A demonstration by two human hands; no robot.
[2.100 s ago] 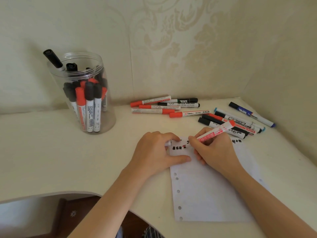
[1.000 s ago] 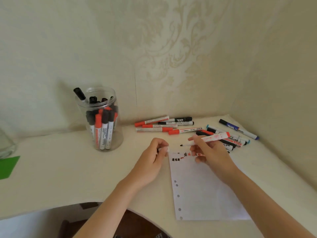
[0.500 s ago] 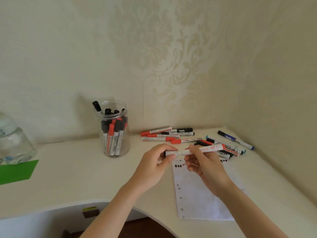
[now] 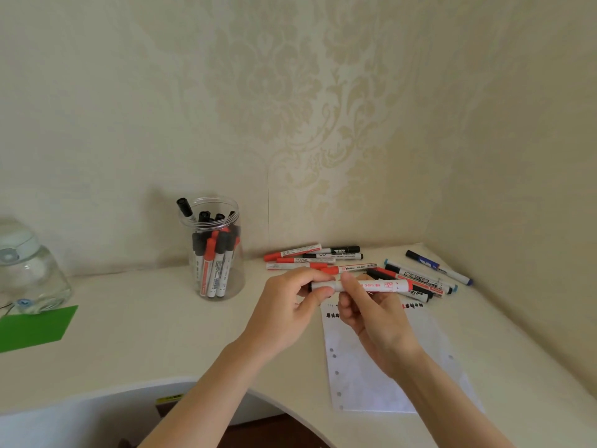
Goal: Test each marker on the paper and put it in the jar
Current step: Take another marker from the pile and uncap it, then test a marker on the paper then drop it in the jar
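Both hands meet above the top edge of the paper (image 4: 381,367), sharing one white marker (image 4: 376,285) held level over the desk (image 4: 161,334). The left hand (image 4: 284,315) pinches the marker's left end, thumb and forefinger curled round what looks like the cap, while the right hand (image 4: 371,318) grips the barrel just beside it, fingers wrapped underneath and the thumb on top. The red tail end of the marker sticks out to the right, over the loose pile of markers (image 4: 371,270) lying against the wall corner. By the look of it the cap is seated or nearly so, though the fingers hide the seam. The marker appears light and stiff, a smooth plastic tube that could roll or slip if held loosely, so a firm pinch at mid-barrel would suit the carry to the jar (image 4: 214,250). That jar, clear and open-topped, stands well to the left of the hands, already crowded with upright markers, so the new one probably needs dropping in end first through a gap. At the far left sit a glass bottle (image 4: 29,270) and a green card (image 4: 35,328).
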